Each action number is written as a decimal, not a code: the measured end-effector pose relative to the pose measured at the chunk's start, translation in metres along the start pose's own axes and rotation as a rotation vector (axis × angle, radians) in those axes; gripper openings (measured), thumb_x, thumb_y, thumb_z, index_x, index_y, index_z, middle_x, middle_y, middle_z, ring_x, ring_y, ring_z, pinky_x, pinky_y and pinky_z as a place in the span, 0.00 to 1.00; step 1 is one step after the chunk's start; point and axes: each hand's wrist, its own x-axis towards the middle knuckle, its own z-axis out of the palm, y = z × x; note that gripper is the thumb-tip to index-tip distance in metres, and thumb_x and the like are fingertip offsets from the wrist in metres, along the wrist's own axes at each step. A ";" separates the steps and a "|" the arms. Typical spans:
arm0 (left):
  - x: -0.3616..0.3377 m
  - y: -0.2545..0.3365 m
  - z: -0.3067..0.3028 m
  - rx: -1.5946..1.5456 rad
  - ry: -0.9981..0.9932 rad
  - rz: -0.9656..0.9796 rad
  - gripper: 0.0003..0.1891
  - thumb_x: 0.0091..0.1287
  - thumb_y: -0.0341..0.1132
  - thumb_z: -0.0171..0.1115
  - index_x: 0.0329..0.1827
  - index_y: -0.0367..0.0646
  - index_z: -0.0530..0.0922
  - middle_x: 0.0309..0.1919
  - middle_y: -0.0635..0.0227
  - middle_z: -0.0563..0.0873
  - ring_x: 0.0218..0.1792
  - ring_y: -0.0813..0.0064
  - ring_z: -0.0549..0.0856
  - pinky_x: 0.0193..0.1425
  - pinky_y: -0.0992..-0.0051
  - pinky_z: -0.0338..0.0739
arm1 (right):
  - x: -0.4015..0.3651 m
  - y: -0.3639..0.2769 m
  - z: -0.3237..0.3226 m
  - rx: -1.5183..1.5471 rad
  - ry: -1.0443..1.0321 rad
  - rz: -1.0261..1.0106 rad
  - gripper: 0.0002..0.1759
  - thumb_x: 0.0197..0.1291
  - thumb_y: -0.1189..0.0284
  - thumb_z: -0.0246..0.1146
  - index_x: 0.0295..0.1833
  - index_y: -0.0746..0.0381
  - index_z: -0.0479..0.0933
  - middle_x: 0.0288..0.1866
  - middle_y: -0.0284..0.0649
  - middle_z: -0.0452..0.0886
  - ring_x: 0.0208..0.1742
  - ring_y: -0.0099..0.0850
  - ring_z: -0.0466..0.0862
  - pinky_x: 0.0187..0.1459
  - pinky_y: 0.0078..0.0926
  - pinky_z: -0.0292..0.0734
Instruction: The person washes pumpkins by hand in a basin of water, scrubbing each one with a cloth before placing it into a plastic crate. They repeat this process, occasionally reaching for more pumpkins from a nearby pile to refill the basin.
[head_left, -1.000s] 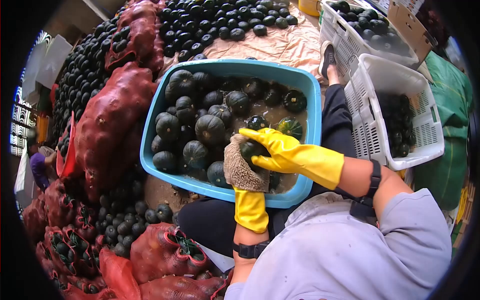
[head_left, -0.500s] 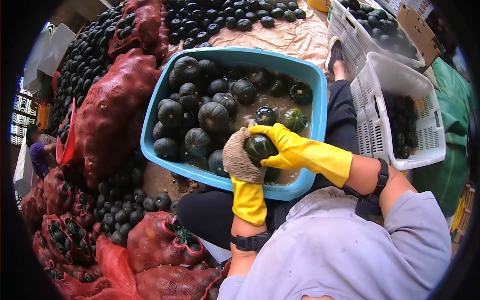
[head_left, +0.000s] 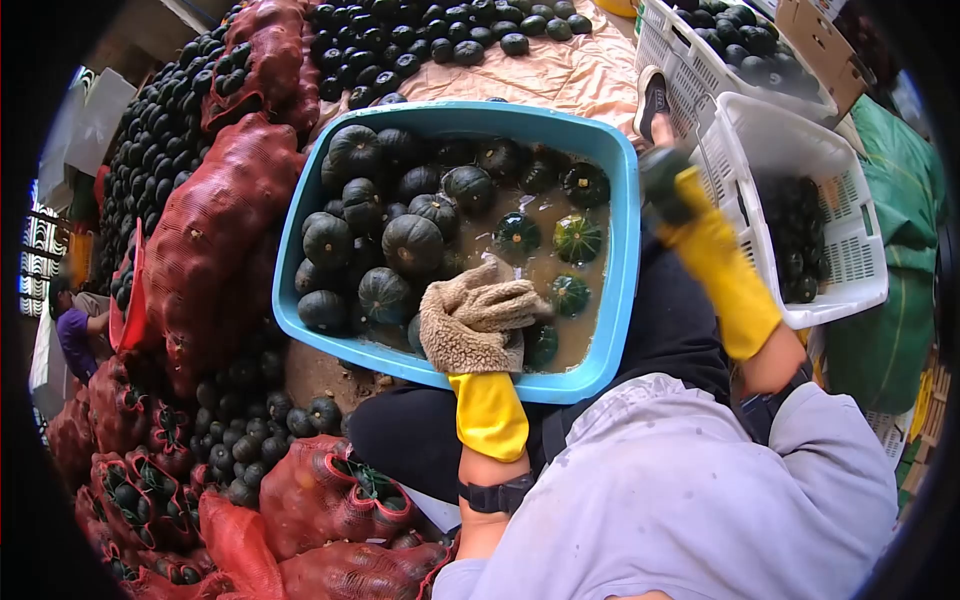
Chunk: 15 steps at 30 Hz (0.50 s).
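My right hand (head_left: 712, 245), in a long yellow rubber glove, holds a dark green pumpkin (head_left: 664, 182) past the tub's right rim; both are blurred by motion. My left hand (head_left: 480, 318) is over the near side of the tub. A tan fuzzy glove (head_left: 465, 325) covers it over a yellow rubber one, with the fingers stretched to the right and no pumpkin in them. The blue tub (head_left: 628, 270) holds muddy water (head_left: 480, 240) and many green pumpkins (head_left: 412, 245). A striped, lighter green pumpkin (head_left: 577, 238) floats at the right.
White plastic crates (head_left: 845, 230) with pumpkins stand to the right, beside a green sack (head_left: 900, 210). Red mesh sacks (head_left: 220, 230) line the left side. Loose pumpkins (head_left: 240, 430) lie around them and on a tan sheet (head_left: 560, 80) behind. A person (head_left: 80, 320) is at far left.
My right hand has carried the pumpkin away from my left hand, up and right out of the tub toward the crates. My left hand stays over the tub, now without the pumpkin.
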 end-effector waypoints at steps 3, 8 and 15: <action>-0.001 0.004 0.001 0.046 0.099 0.097 0.32 0.79 0.52 0.49 0.65 0.27 0.80 0.43 0.39 0.91 0.27 0.42 0.89 0.34 0.47 0.91 | 0.037 -0.080 -0.051 0.518 0.004 -0.376 0.28 0.73 0.60 0.70 0.75 0.53 0.78 0.67 0.45 0.85 0.62 0.41 0.88 0.63 0.42 0.85; 0.034 -0.018 -0.008 0.021 0.042 0.137 0.22 0.85 0.41 0.48 0.44 0.27 0.80 0.33 0.48 0.90 0.19 0.54 0.84 0.24 0.62 0.85 | 0.023 -0.026 0.077 -0.307 -0.123 -0.197 0.30 0.74 0.59 0.69 0.78 0.50 0.76 0.78 0.47 0.76 0.74 0.43 0.79 0.72 0.38 0.79; 0.082 -0.050 -0.061 0.071 -0.134 0.223 0.13 0.86 0.37 0.50 0.58 0.36 0.78 0.46 0.57 0.88 0.42 0.63 0.89 0.49 0.68 0.88 | 0.077 0.194 0.108 -2.112 -0.452 -0.068 0.47 0.59 0.60 0.77 0.84 0.47 0.67 0.89 0.56 0.58 0.83 0.71 0.63 0.82 0.58 0.66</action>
